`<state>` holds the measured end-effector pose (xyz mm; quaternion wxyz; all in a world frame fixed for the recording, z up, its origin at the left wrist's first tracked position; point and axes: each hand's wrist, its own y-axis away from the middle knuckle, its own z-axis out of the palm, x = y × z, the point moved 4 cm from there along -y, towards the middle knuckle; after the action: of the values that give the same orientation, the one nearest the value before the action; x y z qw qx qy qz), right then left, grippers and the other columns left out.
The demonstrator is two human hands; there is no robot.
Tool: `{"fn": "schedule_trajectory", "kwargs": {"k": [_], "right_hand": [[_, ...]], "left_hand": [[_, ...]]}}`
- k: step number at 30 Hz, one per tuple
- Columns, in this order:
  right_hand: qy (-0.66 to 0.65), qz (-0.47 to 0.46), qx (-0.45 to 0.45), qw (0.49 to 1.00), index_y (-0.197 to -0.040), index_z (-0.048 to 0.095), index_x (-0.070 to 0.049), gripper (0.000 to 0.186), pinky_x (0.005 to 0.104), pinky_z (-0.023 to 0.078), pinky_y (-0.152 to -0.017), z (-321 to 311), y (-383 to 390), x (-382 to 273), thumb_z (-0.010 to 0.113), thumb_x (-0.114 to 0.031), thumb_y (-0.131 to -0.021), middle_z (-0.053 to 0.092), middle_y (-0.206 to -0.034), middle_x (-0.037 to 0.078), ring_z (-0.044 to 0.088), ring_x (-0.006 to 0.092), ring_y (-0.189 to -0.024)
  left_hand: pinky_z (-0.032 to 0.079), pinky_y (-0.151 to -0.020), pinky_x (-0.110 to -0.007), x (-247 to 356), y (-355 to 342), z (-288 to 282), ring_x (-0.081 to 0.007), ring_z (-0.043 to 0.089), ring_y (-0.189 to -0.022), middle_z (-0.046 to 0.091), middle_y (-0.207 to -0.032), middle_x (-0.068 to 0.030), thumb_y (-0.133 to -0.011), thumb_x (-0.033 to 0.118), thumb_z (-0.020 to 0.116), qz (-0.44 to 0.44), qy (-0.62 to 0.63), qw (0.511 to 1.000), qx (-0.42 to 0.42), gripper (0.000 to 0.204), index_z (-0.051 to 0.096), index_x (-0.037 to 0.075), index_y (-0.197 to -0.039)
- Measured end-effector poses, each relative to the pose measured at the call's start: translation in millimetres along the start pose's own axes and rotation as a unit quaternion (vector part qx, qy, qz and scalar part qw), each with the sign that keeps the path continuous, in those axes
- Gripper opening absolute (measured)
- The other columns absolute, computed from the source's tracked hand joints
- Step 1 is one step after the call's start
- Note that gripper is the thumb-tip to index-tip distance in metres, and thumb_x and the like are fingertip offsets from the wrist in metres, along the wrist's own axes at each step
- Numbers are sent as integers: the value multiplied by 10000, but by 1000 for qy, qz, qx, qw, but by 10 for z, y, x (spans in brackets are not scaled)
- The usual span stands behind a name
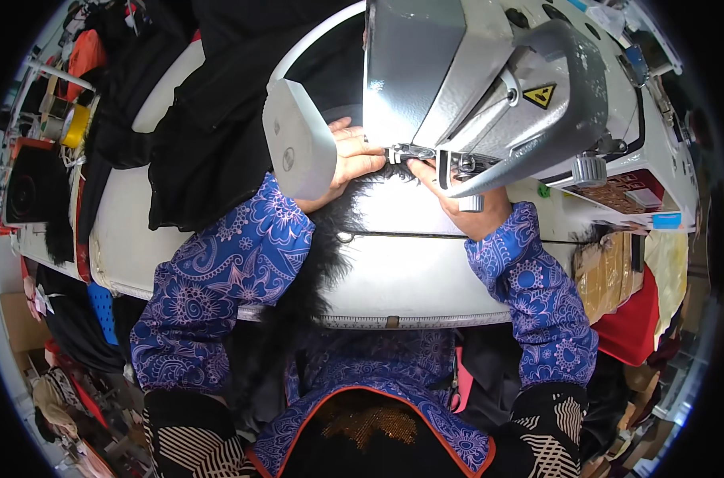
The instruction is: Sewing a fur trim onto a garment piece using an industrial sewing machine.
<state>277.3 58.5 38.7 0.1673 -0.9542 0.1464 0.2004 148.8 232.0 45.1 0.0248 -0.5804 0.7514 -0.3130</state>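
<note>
A sewing machine [413, 64], grey and white, stands over the white bed [406, 275], with its presser foot [396, 154] low at the centre. My left hand [344, 163] lies beside it on dark material, fingers stretched forward, partly behind a white guard [294, 139]. My right hand [465, 203] reaches in from the right, a fingertip by the foot at black fluffy trim; its other fingers are mostly hidden by the machine. The trim [322, 263] trails down past my left sleeve and over the front edge. Black fabric [190, 155] spreads to the left of the machine.
At the far left are a yellow tape roll [76, 126], an orange bag [86, 60] and assorted items. A blue perforated piece [100, 311] hangs below the table edge. On the right are a cardboard piece [597, 279], red cloth [629, 319] and pale yellow material [663, 271].
</note>
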Motion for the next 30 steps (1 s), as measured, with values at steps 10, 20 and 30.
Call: {"fn": "schedule_trajectory", "kwargs": {"k": [10,20,30], "right_hand": [[125,-100,16,987,-987,763,-62,153,331,554,-713,-61,-25,-80,725,-172,-887,743,-856,103,706,230,-746],[-34,-19,4,999,-957,742,-40,160,359,544,-694,-51,-54,29,735,-167,-861,737,-888,117,701,259,-749],[90,-63,285,952,-903,701,-36,176,449,524,-750,-430,157,357,708,-149,-768,689,-867,180,661,400,-809]], "left_hand": [[396,-1114,-477,-41,13,42,-236,598,-1214,688,-1192,-38,-901,115,617,-12,-30,998,-49,228,730,148,-1096],[570,-740,-364,-28,-38,33,-287,693,-863,710,-960,-74,-659,-33,703,57,-58,995,50,356,725,109,-984],[567,-763,-367,-41,-74,-44,-274,694,-865,726,-1002,-58,-704,-45,711,41,-1,998,54,348,727,115,-1012]]}}
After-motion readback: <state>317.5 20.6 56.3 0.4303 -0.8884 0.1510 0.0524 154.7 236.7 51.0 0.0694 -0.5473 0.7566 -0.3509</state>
